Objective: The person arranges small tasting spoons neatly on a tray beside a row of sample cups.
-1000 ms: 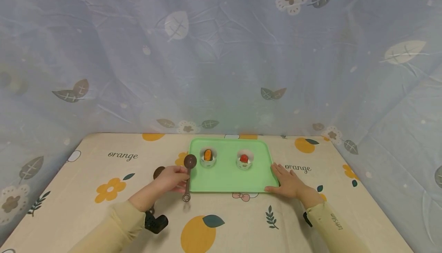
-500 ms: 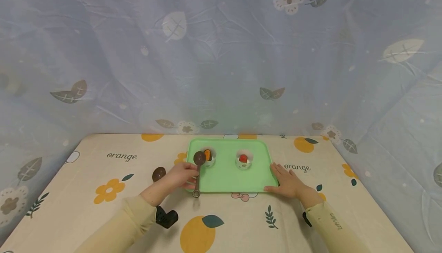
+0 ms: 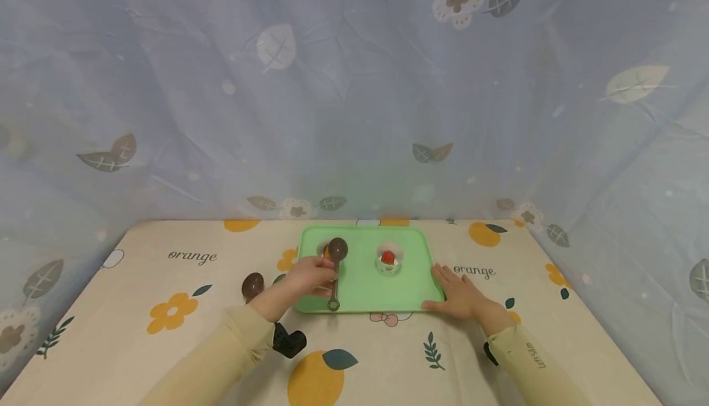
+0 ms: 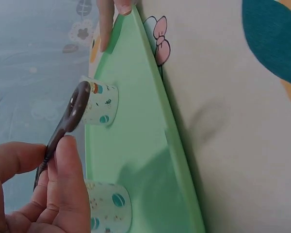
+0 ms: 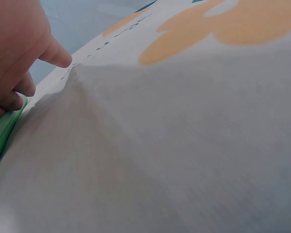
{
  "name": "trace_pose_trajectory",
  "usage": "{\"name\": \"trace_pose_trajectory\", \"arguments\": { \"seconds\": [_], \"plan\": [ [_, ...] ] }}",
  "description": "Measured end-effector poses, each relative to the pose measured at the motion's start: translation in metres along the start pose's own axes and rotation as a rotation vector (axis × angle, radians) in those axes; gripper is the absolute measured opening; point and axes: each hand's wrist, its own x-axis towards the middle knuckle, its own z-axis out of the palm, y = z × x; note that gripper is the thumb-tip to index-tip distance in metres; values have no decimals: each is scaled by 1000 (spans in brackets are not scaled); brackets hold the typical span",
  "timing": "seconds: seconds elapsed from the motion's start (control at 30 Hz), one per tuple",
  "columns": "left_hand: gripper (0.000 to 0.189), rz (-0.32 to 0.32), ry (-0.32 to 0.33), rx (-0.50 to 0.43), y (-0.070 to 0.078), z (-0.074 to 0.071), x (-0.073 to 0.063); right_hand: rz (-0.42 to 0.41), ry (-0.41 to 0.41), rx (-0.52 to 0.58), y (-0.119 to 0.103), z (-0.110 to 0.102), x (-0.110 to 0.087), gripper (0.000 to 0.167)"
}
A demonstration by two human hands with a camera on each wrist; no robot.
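My left hand (image 3: 307, 275) pinches the handle of a brown spoon (image 3: 338, 250) with a round bowl. It holds the spoon over the left part of a green tray (image 3: 365, 297), bowl pointing away. The handle's ring end (image 4: 79, 106) shows in the left wrist view, above the tray. Behind the bowl, partly hidden, stands a small patterned cup (image 4: 111, 208) with an orange piece (image 3: 327, 252) in it. A second cup (image 3: 389, 268) on the tray holds a red piece (image 3: 388, 257). My right hand (image 3: 460, 297) rests with fingers spread at the tray's right edge.
Another brown spoon (image 3: 253, 284) lies on the patterned tablecloth (image 3: 388, 363) left of the tray, partly hidden by my left forearm. A hanging curtain (image 3: 354, 117) stands behind the table and along its sides.
My left hand has carried the spoon rightward from the tray's left edge to over the tray, its bowl now overlapping the left cup. The right hand stays at the tray's right edge.
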Motion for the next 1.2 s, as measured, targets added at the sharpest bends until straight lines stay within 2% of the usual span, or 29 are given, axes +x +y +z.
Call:
{"name": "trace_pose_trajectory", "arguments": {
  "seconds": [0.27,0.6,0.8,1.2],
  "plan": [
    [37,44,-6,53,8,16,9,0,-1,-3,1,3,1,98],
    [34,87,12,71,9,32,23,8,-3,-7,-2,-1,0,97],
    [29,134,31,99,7,40,30,8,-4,-2,1,2,1,96],
    [24,166,72,169,1,50,34,9,1,0,0,1,-1,97]
  ]
}}
